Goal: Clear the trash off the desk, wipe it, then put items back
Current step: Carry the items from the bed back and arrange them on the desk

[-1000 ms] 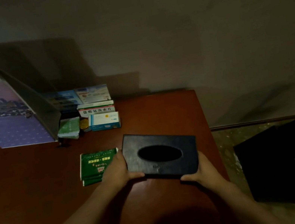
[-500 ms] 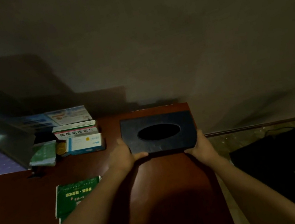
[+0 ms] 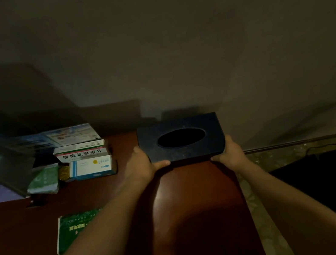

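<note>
A dark tissue box [image 3: 212,128] with an oval opening on top sits at the far right corner of the reddish-brown desk [image 3: 196,189], close to the wall. My left hand [image 3: 142,167] grips its near left corner, thumb along the front edge. My right hand [image 3: 230,154] grips its near right corner. A green booklet [image 3: 75,231] lies flat on the desk at the near left, partly hidden by my left forearm.
Stacked medicine boxes [image 3: 85,160] and a green packet [image 3: 44,180] stand at the back left, beside a tilted grey panel [image 3: 1,170]. Right of the desk edge the floor holds a black bin or bag [image 3: 328,177].
Both hands carried the tissue box from mid-desk away to the far right corner near the wall. The view tilted up and leftward items slid toward the frame's left.
</note>
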Available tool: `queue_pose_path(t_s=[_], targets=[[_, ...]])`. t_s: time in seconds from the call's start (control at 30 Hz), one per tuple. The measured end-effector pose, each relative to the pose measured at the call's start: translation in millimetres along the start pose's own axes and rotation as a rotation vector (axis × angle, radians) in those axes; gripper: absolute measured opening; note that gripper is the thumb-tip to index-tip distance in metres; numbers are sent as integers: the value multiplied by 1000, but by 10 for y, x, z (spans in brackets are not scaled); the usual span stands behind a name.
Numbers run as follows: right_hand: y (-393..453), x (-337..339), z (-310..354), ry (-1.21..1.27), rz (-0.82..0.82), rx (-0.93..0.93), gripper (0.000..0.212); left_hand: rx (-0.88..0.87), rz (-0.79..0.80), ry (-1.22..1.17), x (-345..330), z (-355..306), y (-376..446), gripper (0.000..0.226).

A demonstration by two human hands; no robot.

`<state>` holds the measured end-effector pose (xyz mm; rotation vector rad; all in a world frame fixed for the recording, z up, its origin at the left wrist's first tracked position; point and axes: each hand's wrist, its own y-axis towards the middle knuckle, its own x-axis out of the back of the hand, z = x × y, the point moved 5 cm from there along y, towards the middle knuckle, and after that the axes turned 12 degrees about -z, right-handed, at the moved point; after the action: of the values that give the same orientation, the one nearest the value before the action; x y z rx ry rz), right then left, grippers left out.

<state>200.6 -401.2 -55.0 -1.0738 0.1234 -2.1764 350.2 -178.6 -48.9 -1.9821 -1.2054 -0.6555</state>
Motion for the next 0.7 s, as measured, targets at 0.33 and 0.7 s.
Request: queue_pose_path(t_s=[0.33, 0.7], targets=[[-739, -281, -145, -144, -186, -160, 51, -55, -284, 60, 516, 651, -653, 53], [-1786, -2034, 707, -156, 183, -31, 51, 596, -246, 233, 1293, 2168, -991, 87]])
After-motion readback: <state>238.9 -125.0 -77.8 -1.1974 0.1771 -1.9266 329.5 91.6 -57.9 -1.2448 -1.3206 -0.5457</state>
